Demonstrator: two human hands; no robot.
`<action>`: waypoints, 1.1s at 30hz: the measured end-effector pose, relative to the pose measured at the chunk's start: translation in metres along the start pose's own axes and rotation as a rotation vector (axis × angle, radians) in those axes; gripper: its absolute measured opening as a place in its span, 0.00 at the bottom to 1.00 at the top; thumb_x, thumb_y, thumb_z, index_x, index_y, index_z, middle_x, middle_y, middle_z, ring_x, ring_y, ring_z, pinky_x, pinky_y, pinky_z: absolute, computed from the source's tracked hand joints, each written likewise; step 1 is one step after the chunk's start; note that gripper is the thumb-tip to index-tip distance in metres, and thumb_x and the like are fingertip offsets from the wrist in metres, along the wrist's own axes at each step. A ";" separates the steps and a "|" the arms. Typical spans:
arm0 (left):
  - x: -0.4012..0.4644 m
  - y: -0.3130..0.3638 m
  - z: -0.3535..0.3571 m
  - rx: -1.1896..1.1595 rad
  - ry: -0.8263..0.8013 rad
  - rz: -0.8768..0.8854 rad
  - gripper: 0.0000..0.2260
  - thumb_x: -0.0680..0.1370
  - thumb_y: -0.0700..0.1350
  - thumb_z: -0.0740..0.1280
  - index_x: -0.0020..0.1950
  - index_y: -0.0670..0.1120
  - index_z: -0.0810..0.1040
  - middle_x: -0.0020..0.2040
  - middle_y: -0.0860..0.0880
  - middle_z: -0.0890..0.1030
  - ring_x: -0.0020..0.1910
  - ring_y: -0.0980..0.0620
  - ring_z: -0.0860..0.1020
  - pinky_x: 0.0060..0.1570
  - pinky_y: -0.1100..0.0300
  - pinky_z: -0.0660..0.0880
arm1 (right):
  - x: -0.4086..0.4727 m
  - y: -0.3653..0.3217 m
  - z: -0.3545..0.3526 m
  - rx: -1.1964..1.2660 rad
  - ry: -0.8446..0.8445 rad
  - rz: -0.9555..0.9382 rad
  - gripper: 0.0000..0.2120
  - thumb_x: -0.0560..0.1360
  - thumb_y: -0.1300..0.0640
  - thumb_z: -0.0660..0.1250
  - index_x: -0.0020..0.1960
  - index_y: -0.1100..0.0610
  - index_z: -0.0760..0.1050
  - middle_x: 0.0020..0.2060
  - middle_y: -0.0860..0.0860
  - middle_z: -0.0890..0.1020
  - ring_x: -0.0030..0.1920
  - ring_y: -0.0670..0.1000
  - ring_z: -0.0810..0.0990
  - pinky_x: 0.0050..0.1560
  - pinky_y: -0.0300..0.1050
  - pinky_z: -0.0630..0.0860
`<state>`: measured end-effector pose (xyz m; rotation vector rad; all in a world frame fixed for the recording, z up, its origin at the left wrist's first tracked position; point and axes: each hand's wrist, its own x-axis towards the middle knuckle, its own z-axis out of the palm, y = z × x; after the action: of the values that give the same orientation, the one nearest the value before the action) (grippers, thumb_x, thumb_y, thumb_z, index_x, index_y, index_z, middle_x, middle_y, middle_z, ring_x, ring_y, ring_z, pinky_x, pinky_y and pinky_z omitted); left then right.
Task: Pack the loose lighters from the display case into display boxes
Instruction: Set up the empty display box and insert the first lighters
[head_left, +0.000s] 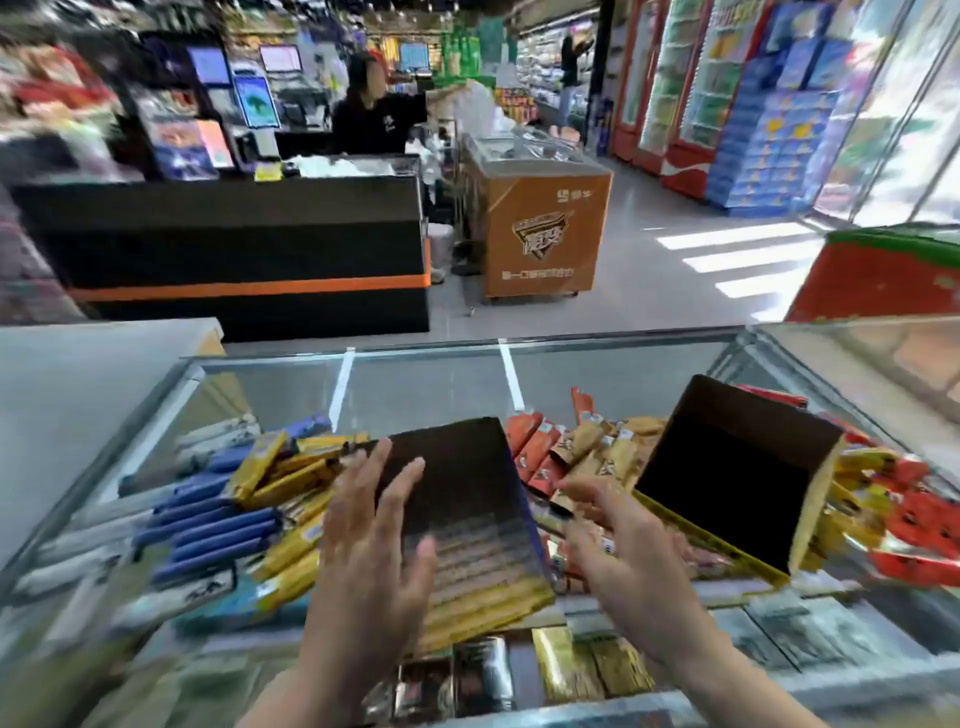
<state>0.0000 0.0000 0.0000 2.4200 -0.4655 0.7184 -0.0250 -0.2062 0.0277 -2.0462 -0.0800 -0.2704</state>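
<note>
2 display boxes (467, 519), 2 hands (374, 545), perhaps 8 blue lighters (218, 530).

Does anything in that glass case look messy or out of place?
Yes. The lighters lie heaped at mixed angles rather than in rows. One dark display box sits tilted on the pile by the left hand; another box leans open and looks empty at the right.
</note>
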 end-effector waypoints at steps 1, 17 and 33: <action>0.005 -0.005 0.000 -0.054 0.007 -0.078 0.29 0.71 0.39 0.69 0.70 0.49 0.63 0.73 0.44 0.59 0.73 0.50 0.54 0.70 0.55 0.52 | 0.012 0.001 0.006 -0.040 0.029 -0.047 0.14 0.75 0.66 0.64 0.53 0.47 0.73 0.47 0.41 0.79 0.48 0.35 0.77 0.44 0.26 0.71; 0.057 -0.034 0.020 -0.509 -0.036 -0.291 0.37 0.73 0.26 0.55 0.76 0.51 0.46 0.74 0.49 0.57 0.68 0.57 0.59 0.66 0.49 0.67 | 0.101 0.045 0.028 -0.894 -0.101 -0.029 0.18 0.79 0.46 0.53 0.67 0.47 0.67 0.66 0.52 0.71 0.66 0.57 0.66 0.65 0.55 0.63; 0.073 -0.050 0.018 -0.252 -0.170 -0.471 0.38 0.73 0.28 0.56 0.76 0.55 0.45 0.74 0.42 0.60 0.60 0.46 0.69 0.48 0.60 0.69 | 0.111 0.051 0.008 -0.639 0.096 -0.009 0.20 0.75 0.54 0.61 0.66 0.56 0.69 0.61 0.59 0.71 0.61 0.61 0.70 0.62 0.51 0.66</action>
<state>0.0883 0.0162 0.0090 2.2341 -0.0355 0.2351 0.0931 -0.2299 0.0054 -2.6614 0.0674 -0.4414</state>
